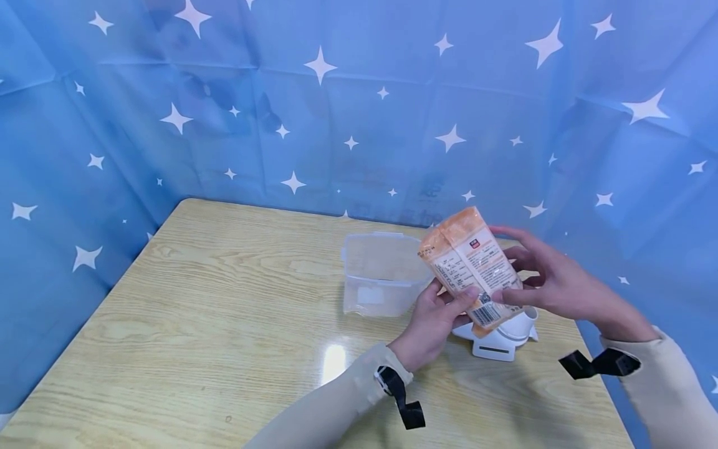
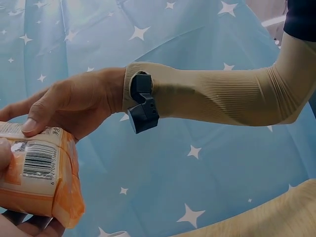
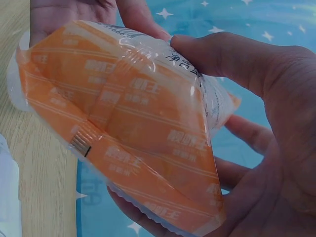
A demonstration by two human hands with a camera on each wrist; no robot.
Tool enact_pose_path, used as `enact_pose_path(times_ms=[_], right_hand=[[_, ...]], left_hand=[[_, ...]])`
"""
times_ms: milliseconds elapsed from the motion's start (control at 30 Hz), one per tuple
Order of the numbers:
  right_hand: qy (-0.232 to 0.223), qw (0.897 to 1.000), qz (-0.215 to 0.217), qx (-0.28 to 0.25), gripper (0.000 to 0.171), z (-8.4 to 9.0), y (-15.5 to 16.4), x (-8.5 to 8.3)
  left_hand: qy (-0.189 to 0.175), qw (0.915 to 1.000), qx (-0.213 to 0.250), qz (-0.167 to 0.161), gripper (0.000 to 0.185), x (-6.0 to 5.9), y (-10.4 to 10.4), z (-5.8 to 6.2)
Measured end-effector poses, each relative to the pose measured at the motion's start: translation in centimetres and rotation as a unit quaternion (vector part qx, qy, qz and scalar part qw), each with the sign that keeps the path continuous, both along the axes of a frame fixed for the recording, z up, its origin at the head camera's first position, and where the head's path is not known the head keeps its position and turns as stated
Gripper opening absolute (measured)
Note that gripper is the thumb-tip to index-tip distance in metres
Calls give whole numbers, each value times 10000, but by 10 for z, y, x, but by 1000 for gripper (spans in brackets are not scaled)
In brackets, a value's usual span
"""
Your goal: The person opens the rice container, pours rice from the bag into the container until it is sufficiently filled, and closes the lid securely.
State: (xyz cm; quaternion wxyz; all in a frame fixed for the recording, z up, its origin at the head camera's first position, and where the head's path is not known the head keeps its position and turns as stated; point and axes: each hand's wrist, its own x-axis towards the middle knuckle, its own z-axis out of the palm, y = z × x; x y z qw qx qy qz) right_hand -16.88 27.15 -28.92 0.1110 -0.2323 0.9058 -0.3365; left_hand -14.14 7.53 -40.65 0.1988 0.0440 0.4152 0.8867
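Left hand point(image 1: 432, 318) and right hand point(image 1: 552, 280) both grip an orange packet point(image 1: 471, 265) above the tabletop point(image 1: 224, 312), beside a clear box point(image 1: 378, 274).

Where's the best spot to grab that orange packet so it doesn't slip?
Probably its lower end, near the barcode, pinched from both sides. The orange packet is flat and stands tilted above the table, so its broad faces give thumbs and fingers room. The left hand and right hand already hold it that way.
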Motion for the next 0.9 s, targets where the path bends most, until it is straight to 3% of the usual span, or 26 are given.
enact_pose_path(times_ms=[433,900], right_hand=[[26,9997,-108,236,100,3,0,-1],[-26,9998,57,203,95,2,2,-5]], left_hand=[[3,9998,67,-176,37,-3,1,-3],[-1,9986,411,-323,39,-10,3,-15]])
